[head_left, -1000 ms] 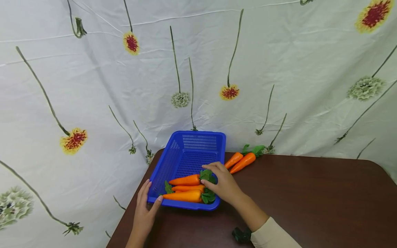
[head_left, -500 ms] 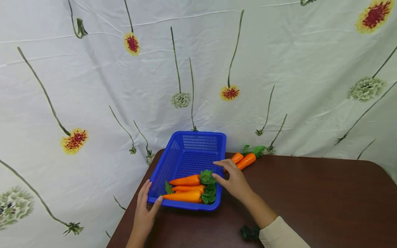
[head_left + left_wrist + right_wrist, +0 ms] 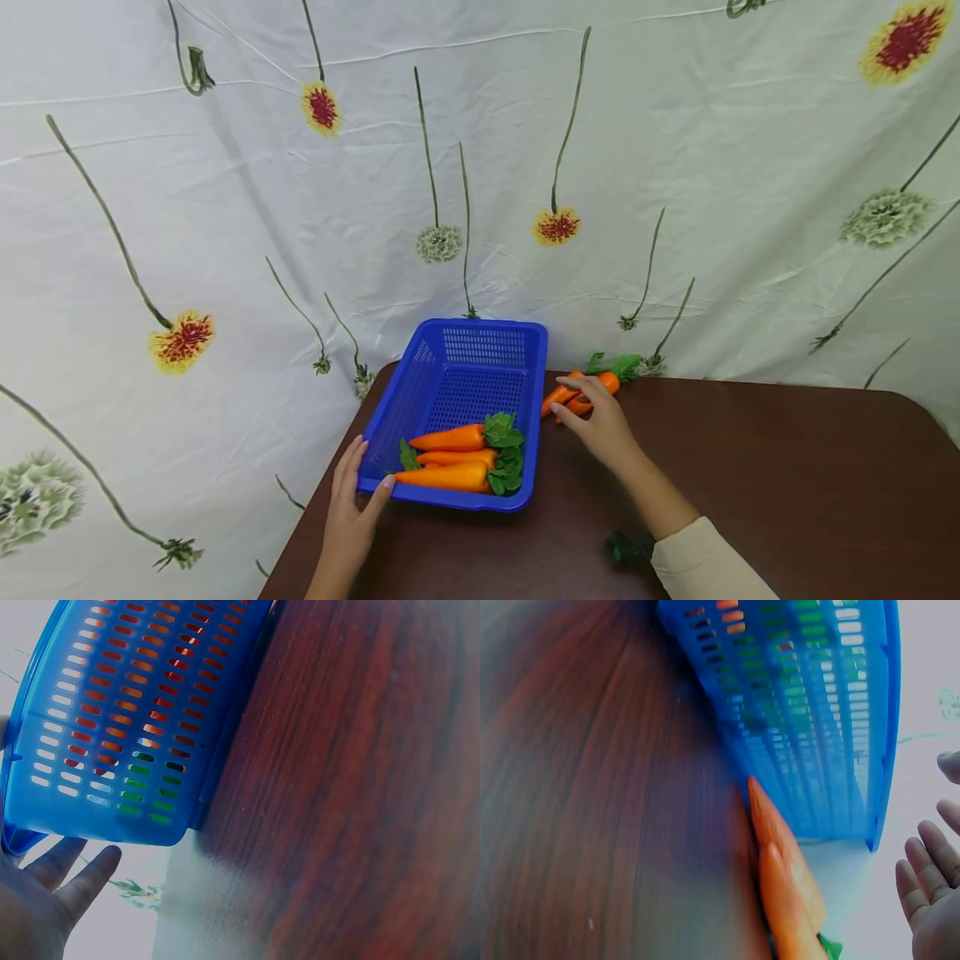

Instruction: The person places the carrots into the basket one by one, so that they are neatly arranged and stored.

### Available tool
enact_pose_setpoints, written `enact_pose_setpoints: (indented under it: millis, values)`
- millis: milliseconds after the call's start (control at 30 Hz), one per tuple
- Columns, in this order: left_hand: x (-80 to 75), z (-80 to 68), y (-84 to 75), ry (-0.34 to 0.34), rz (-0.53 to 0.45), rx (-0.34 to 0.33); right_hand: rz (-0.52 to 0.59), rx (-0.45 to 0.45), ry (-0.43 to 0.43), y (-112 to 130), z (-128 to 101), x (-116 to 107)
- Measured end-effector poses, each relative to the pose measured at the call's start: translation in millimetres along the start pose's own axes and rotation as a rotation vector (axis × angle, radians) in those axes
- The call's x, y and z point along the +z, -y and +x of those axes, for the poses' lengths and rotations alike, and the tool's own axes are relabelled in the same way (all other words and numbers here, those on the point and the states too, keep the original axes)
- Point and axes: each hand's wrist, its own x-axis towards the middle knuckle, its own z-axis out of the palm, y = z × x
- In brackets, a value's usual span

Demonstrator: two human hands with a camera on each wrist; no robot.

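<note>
The right hand (image 3: 600,421) is hovering with fingers spread wide over the two loose carrots (image 3: 581,393), which are lying near the counter's (image 3: 787,483) far edge, just beside the blue basket (image 3: 457,375). The left hand (image 3: 348,517) is resting against the basket's near left corner, fingers straight, thumb on the rim. Three carrots (image 3: 450,457) are lying inside the basket, at its near end.

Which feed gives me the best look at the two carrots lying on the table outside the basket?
The right wrist view: the two carrots fill the foreground, side by side next to the blue basket. In the head view they are small and partly covered by the right hand. The left wrist view shows none of them.
</note>
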Motion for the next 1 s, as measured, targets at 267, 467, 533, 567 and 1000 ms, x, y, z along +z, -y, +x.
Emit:
enact_pose_setpoints:
  millis: [267, 467, 533, 567, 1000]
  values:
    - [-0.4, 0.2, -1.1, -0.004, 0.012, -0.007, -0.006, 0.079, -0.002, -19, 6, -14]
    - [-0.7, -0.1, -1.1, -0.001, 0.007, -0.003, -0.053, 0.097, -0.01, -34, 9, -22]
    - [-0.7, -0.1, -0.9, -0.002, 0.001, 0.0, -0.067, 0.122, -0.01, -40, 12, -26]
    - [-0.8, -0.1, -0.8, -0.002, 0.0, 0.001, -0.072, 0.137, -0.004, -43, 13, -27]
    - [-0.5, -0.2, -0.8, -0.005, -0.003, 0.006, -0.093, 0.248, 0.036, -73, 21, -42]
